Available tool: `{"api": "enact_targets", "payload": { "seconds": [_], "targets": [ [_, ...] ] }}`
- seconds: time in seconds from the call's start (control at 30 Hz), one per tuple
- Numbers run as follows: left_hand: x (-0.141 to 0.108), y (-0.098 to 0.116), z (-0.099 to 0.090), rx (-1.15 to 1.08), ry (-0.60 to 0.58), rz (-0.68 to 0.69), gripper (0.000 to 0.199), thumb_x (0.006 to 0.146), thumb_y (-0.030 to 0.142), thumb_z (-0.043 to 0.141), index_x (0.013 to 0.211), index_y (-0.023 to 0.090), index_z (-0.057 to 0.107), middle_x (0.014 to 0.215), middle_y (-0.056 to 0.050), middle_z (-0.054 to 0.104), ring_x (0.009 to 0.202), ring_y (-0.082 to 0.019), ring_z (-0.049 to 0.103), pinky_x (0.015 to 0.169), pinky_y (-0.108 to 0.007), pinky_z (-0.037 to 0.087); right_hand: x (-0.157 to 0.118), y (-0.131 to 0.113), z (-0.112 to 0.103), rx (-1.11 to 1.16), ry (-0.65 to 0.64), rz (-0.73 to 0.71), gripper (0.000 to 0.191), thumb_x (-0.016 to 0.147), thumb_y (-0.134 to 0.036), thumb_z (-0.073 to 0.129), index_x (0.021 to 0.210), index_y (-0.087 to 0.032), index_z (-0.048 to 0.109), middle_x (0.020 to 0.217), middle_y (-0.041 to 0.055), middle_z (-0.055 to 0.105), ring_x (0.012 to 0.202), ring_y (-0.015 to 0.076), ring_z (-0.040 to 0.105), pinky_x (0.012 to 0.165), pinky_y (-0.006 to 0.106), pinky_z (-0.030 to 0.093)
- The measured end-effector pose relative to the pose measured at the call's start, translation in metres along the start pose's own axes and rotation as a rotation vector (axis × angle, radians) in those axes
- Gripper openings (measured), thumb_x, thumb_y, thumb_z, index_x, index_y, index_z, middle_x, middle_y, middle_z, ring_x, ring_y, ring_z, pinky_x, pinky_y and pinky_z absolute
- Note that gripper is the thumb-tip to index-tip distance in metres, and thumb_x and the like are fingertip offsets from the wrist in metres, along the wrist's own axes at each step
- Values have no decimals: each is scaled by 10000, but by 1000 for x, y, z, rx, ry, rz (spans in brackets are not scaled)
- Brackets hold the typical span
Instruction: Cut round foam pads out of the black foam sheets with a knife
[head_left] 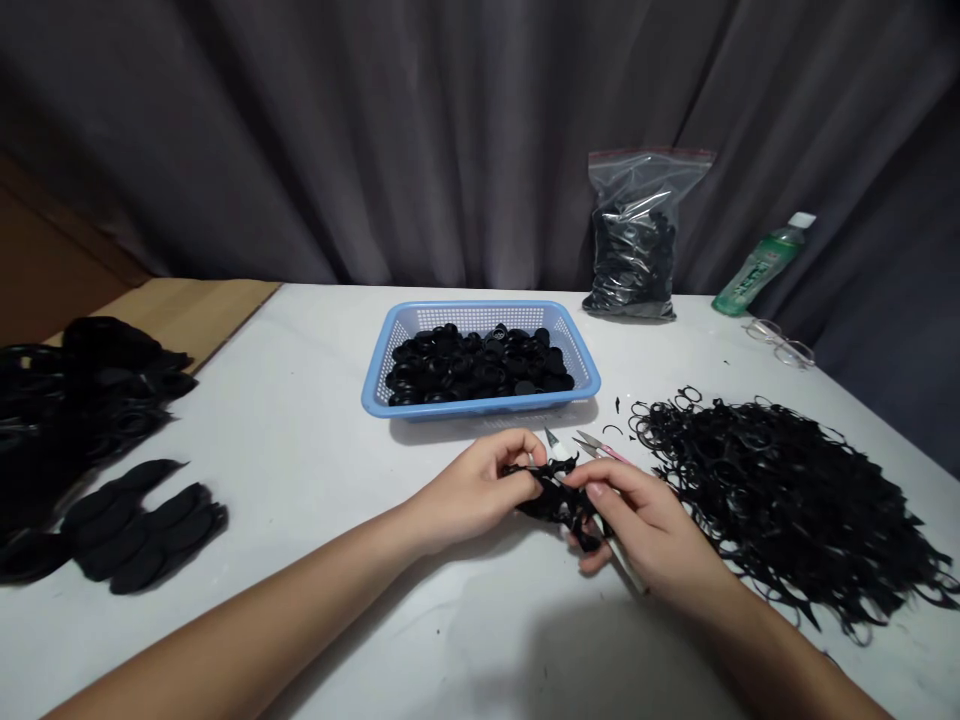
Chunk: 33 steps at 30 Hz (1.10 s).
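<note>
Over the table (292,490), left hand (469,490), right hand (645,520), fingers (517,450) gripping black scrap (555,505), blue basket (480,306) ahead

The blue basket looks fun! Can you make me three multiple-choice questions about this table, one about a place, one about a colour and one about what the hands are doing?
1. Where is the heap of thin black strips?
A. In the basket
B. On the floor
C. On the table, right of the hands

2. What colour is the basket?
A. Red
B. Blue
C. Yellow

3. What are the left hand and right hand doing with the black piece?
A. Both holding it
B. Both dropping it into the basket
C. Neither touching it

Answers:
1. C, the heap lies on the table beside the right hand.
2. B, its plastic rim is blue.
3. A, fingers of both hands pinch it.
</note>
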<state>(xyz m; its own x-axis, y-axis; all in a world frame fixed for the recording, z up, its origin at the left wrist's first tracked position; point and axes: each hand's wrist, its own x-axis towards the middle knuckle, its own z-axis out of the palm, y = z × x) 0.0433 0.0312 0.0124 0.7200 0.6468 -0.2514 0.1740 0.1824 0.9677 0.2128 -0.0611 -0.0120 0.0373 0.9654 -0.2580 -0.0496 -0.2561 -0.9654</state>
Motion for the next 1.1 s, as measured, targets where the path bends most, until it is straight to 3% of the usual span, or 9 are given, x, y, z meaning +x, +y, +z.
{"api": "enact_targets", "payload": {
  "seconds": [0.17,0.3,0.4,0.5,0.6,0.8,0.9,1.03,1.1],
  "targets": [
    [1,0,-2,5,-2,-61,228,748,201,626,897,170,457,697,50,507,630,-92,452,610,-235,345,0,0,-8,-166,-64,32,286,894,-435,528,1090,-231,571,562,-78,439,323,37,333,298,159,294],
    [-1,11,-21,155,-7,-143,430,696,211,692,1048,208,446,781,49,469,636,-95,452,585,-225,373,0,-10,-28,-452,-79,-65,416,889,-367,564,1298,-347,490,897,-8,511,488,45,422,457,198,406],
    [-8,23,-40,362,-42,-186,528,660,264,746,1104,242,463,1013,-12,493,807,-150,537,636,-247,438,-2,-16,-41,-561,-145,-58,482,917,-361,521,1385,-371,405,774,-27,500,575,95,494,544,222,456],
    [-15,30,-52,471,-133,-160,539,665,320,762,1118,253,477,1151,-58,513,1018,-232,556,684,-261,461,-3,-17,-44,-443,-161,54,494,950,-407,429,1429,-375,314,662,-66,442,418,79,464,407,203,430],
    [-18,32,-55,523,-189,-156,555,670,356,767,1133,253,478,1076,-56,567,1039,-249,558,694,-262,453,0,-18,-39,-275,-28,78,473,929,-436,443,1383,-314,383,559,-99,417,309,75,425,311,188,392],
    [-17,33,-57,522,-296,-168,389,705,322,734,1016,215,527,972,-31,644,823,-179,591,636,-233,422,9,-27,-47,270,366,-101,125,745,-272,640,851,-206,632,492,-81,491,355,60,448,342,151,406],
    [-16,35,-57,556,-284,-210,325,808,386,623,1066,212,526,834,-24,687,691,-165,594,579,-233,409,4,-28,-57,360,106,2,47,737,-218,607,693,-208,620,409,-102,407,285,30,314,284,115,302],
    [-14,35,-53,491,-241,-159,263,838,394,587,1017,209,533,746,-19,704,714,-185,631,594,-240,425,-10,-25,-63,-66,-578,257,232,824,-220,514,783,-185,739,378,-88,398,252,31,303,269,119,259],
    [-11,34,-51,400,-233,-129,221,851,394,572,962,208,527,750,-16,697,735,-179,635,615,-242,438,-16,-22,-64,-212,-771,237,246,833,-268,549,907,-171,763,408,-71,450,269,38,357,283,127,278]
  ]
}}
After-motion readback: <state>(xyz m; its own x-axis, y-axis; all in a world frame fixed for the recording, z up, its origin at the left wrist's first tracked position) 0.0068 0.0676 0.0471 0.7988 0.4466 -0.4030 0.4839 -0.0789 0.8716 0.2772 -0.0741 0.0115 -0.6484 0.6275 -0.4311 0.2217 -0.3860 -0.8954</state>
